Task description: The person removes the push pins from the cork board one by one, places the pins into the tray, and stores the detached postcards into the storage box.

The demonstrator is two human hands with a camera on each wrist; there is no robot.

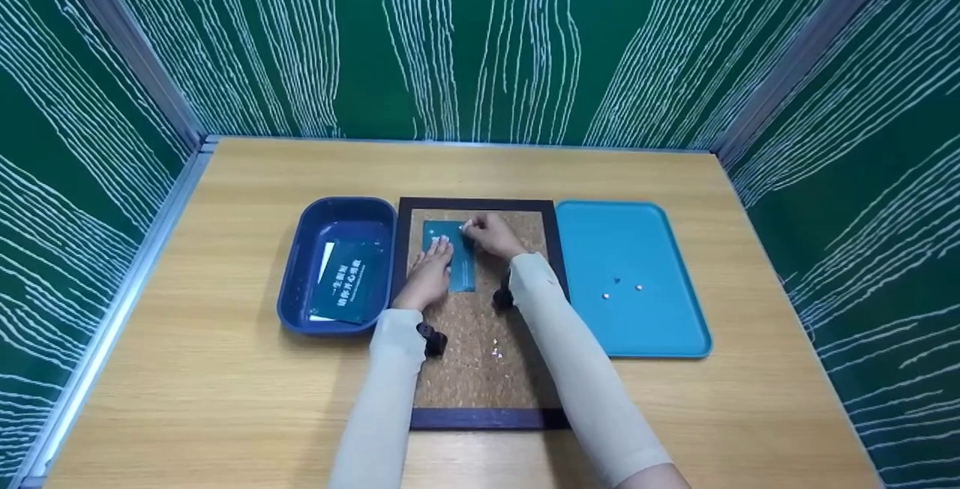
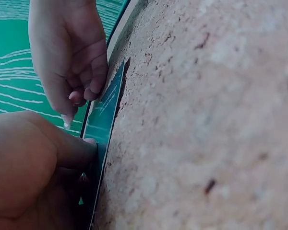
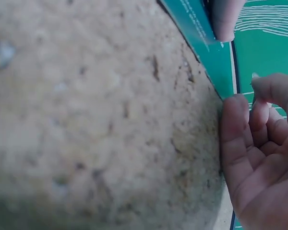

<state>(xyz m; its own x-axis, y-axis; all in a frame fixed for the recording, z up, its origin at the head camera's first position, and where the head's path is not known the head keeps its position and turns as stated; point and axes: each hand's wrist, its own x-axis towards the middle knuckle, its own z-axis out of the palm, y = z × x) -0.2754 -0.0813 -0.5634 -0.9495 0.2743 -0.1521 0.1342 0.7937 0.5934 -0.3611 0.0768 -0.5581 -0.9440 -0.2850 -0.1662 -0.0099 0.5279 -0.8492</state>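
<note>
A dark green card (image 1: pixel 463 271) lies upright on the upper left of the framed cork board (image 1: pixel 457 354). My left hand (image 1: pixel 429 275) rests on the card with extended fingers; in the left wrist view its thumb (image 2: pixel 77 151) presses the card's face. At the card's top right corner, my right hand (image 1: pixel 495 235) has its fingers curled and pinches a small pale pin (image 3: pixel 254 75), mostly hidden by the fingertips. Fingers of the right hand (image 3: pixel 264 148) touch the cork beside that corner.
A dark blue bin (image 1: pixel 291 279) left of the board holds more cards (image 1: pixel 346 279). On the right, a turquoise tray (image 1: pixel 637 331) carries a few small pins (image 1: pixel 606 296). Small shiny bits (image 1: pixel 496 349) sit on the lower cork. Green walls with white lines surround the wooden table (image 1: pixel 225 369).
</note>
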